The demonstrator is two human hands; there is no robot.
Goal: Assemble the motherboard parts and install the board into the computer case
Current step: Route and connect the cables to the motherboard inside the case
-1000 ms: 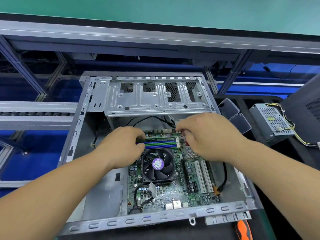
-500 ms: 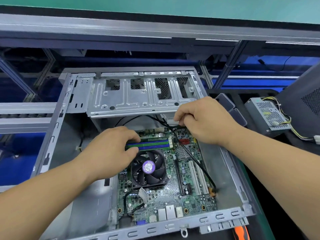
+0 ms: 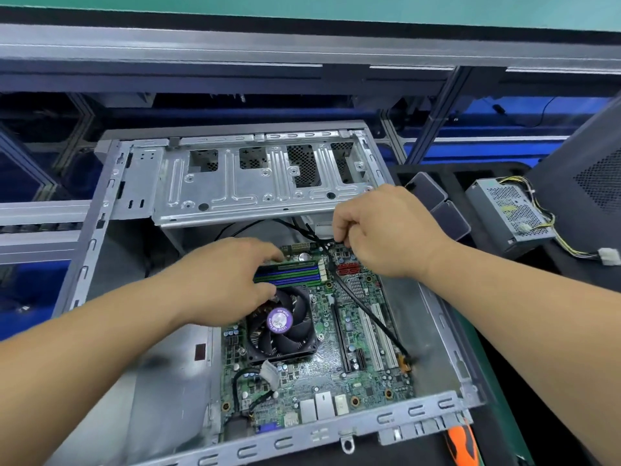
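The green motherboard (image 3: 363,375) lies inside the open grey computer case (image 3: 100,210). A black cooler fan (image 3: 282,326) with a purple sticker sits on the board, and blue and green RAM slots (image 3: 292,274) run just above it. My left hand (image 3: 225,280) rests on the left end of the RAM slots and the fan's edge, fingers bent over them. My right hand (image 3: 383,230) pinches a thin black cable (image 3: 369,311) near the board's top edge. The cable runs taut down to an orange connector at the board's right side.
A metal drive cage (image 3: 255,183) spans the back of the case. A grey power supply (image 3: 510,213) with yellow and black wires lies to the right, next to a dark side panel (image 3: 591,176). An orange-handled screwdriver (image 3: 462,445) lies at the front right.
My right hand has lifted away from the board toward the top right, pulling the black cable taut. My left hand stays on the RAM slots. The view shifted slightly.
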